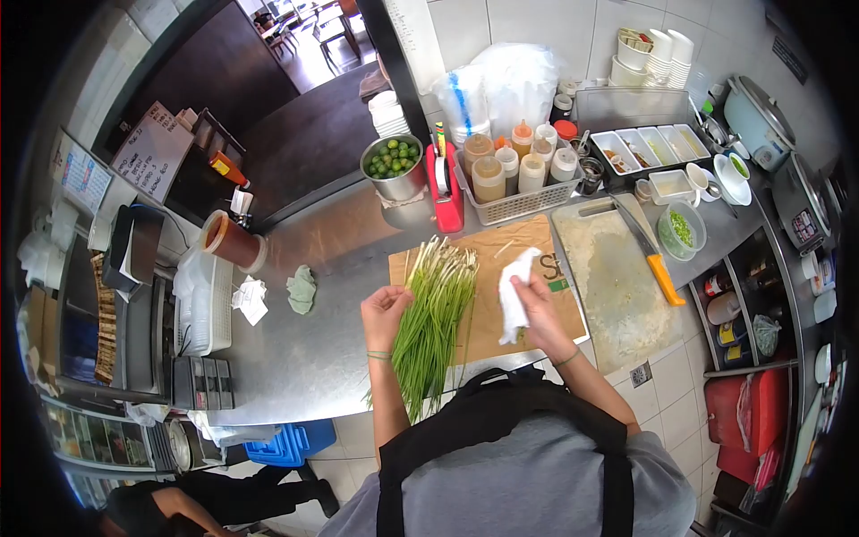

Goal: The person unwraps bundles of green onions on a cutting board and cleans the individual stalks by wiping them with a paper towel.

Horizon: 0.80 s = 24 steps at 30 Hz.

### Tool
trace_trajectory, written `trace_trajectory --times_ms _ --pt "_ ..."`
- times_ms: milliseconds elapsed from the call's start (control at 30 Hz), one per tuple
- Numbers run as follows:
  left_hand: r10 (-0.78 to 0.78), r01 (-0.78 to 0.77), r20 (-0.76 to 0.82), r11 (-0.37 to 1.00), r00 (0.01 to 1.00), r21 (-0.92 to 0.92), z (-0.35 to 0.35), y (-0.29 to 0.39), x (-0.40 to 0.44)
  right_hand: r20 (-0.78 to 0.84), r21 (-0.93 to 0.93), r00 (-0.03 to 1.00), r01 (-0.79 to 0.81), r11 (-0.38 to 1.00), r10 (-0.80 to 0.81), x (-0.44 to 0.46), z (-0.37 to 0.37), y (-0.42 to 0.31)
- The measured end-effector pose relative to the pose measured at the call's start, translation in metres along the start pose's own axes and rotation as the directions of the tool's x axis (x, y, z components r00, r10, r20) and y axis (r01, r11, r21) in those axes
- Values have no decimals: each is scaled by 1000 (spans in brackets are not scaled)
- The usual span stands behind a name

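A large bunch of green onions [436,313] lies on a flattened brown paper bag [492,336], white ends away from me and green tops hanging over the counter's front edge. At the bunch's left side is my left hand [385,313], its fingers curled together; whether anything is pinched in them is too small to tell. My right hand [537,309] grips a crumpled white paper towel [516,295] above the bag's right half. Right of the bag, a knife with an orange handle [664,279] lies along the right side of a worn cutting board [617,304].
Behind the bag stand a red tape dispenser [445,192], a metal pot of green limes [394,167] and a basket [523,206] of sauce bottles. A tub of chopped greens [682,231] sits beyond the knife. Left lies a crumpled green cloth [301,289]. Another person [215,501] is at lower left.
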State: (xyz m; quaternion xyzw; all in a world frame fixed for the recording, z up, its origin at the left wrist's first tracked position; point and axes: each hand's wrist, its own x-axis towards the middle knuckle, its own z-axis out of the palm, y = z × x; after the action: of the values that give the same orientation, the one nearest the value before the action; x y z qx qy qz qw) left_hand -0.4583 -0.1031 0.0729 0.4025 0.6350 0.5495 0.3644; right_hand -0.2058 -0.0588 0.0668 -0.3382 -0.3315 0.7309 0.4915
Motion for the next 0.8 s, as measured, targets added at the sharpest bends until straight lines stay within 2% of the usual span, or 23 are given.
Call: trace_trajectory --times_ms 33,100,167,200,233,300,400,600,667,767,800 --pt "5 -5 21 1000 1000 -9 7 0 -2 -31 -37 999 16 999 -17 1 9 2" --pt "14 -12 66 999 998 -30 19 -1 -8 95 -223 993 86 971 -66 10 12 12" --pt "26 -27 84 1000 996 3 32 1 -13 184 -407 953 296 864 -240 16 21 24" --pt "36 -39 91 999 995 35 37 3 -16 232 -407 937 339 848 -263 15 30 20" --pt "45 -51 97 996 994 67 42 5 -19 312 -439 895 434 787 -319 17 34 20" --pt "60 -72 125 993 990 98 48 7 -21 362 -547 858 512 663 -364 14 42 17" --pt "117 -135 124 980 985 148 52 3 -23 377 -664 842 536 521 -386 16 42 22" --pt "129 -145 106 976 986 161 54 -10 -24 502 -700 731 657 279 -463 14 41 20" --pt "126 -141 101 978 987 156 54 -10 -24 481 -700 746 643 312 -460 14 39 22" --pt "49 -85 193 979 980 185 52 -3 -26 413 -714 792 588 380 -449 17 34 27" --pt "47 -73 180 987 983 143 52 -4 -27 384 -720 811 562 406 -442 17 31 28"
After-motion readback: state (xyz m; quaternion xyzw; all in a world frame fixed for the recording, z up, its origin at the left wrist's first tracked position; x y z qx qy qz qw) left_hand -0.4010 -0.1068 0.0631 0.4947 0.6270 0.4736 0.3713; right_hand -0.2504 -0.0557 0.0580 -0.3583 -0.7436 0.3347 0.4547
